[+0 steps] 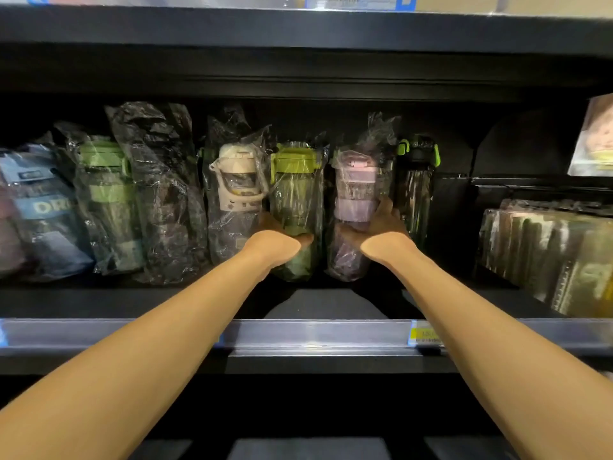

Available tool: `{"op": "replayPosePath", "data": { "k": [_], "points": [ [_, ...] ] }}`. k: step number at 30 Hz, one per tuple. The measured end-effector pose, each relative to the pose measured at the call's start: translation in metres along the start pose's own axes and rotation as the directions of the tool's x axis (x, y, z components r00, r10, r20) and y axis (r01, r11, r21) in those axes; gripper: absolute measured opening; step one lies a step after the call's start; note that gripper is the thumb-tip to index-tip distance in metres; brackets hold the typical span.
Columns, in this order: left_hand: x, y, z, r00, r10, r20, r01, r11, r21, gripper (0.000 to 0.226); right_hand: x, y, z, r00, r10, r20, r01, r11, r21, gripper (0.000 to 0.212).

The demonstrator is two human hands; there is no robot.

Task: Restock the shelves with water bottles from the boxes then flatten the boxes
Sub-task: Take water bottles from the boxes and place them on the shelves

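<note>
Both my arms reach into a dark shelf (pixel 298 303). My left hand (pixel 277 239) grips the lower body of a green-lidded water bottle (pixel 295 194) wrapped in clear plastic. My right hand (pixel 381 232) grips a pink-lidded wrapped bottle (pixel 355 194) beside it. Both bottles stand upright near the back of the shelf. A white-lidded wrapped bottle (pixel 237 190) stands just left of the green one. A dark bottle with green clasps (pixel 416 180) stands just right of the pink one. No boxes are in view.
More wrapped bottles (pixel 106 200) and blue packages (pixel 39 210) fill the shelf's left side. Flat packaged goods (pixel 547 254) lie at the right. The shelf above (pixel 298 31) hangs low overhead. A clear price rail (pixel 315 336) with a yellow tag (pixel 426 335) edges the front.
</note>
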State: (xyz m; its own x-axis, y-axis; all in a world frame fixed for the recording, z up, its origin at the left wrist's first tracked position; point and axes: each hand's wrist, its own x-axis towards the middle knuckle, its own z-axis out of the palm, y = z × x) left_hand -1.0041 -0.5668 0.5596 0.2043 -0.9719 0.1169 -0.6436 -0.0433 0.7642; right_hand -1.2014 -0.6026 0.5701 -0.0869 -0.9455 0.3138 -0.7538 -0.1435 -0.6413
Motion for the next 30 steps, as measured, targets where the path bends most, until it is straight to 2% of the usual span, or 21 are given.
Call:
{"op": "replayPosePath", "data": {
  "k": [2, 4, 6, 8, 10, 16, 21, 24, 30],
  "points": [
    [-0.018, -0.003, -0.012, 1.000, -0.003, 0.008, 0.001, 0.985, 0.171, 0.079, -0.016, -0.005, -0.004, 1.000, 0.027, 0.012, -0.026, 0.991, -0.134, 0.110],
    [-0.032, -0.008, -0.025, 0.998, 0.065, -0.016, -0.058, 0.953, 0.298, 0.066, -0.037, -0.006, -0.007, 0.998, 0.039, 0.041, -0.025, 0.958, -0.287, 0.094],
    [-0.050, -0.017, -0.039, 0.992, 0.126, -0.032, -0.107, 0.930, 0.353, 0.065, -0.062, -0.009, -0.009, 1.000, -0.004, 0.017, 0.011, 0.924, -0.381, 0.080],
    [-0.068, -0.032, -0.052, 0.984, 0.177, -0.031, -0.154, 0.920, 0.359, 0.081, -0.091, -0.015, -0.010, 0.997, -0.067, -0.046, 0.042, 0.911, -0.411, 0.076],
    [-0.087, -0.051, -0.068, 0.969, 0.245, -0.037, -0.219, 0.916, 0.336, 0.086, -0.123, -0.027, -0.009, 0.990, -0.112, -0.091, 0.060, 0.894, -0.443, 0.075],
    [-0.151, -0.130, -0.124, 0.930, 0.365, -0.033, -0.346, 0.904, 0.251, 0.077, -0.223, -0.072, 0.016, 0.995, -0.079, -0.058, 0.043, 0.885, -0.464, 0.080],
    [-0.199, -0.206, -0.166, 0.886, 0.457, -0.071, -0.417, 0.855, 0.308, 0.072, -0.309, -0.109, 0.067, 0.991, -0.119, -0.063, 0.060, 0.812, -0.581, 0.077],
    [-0.224, -0.251, -0.179, 0.896, 0.444, -0.015, -0.404, 0.829, 0.386, 0.071, -0.355, -0.119, 0.103, 0.997, -0.076, -0.011, 0.051, 0.760, -0.648, 0.078],
    [-0.288, -0.334, -0.193, 0.948, 0.313, 0.053, -0.298, 0.820, 0.489, 0.065, -0.445, -0.118, 0.161, 0.987, 0.022, 0.158, 0.094, 0.720, -0.688, 0.082]
  ]
}}
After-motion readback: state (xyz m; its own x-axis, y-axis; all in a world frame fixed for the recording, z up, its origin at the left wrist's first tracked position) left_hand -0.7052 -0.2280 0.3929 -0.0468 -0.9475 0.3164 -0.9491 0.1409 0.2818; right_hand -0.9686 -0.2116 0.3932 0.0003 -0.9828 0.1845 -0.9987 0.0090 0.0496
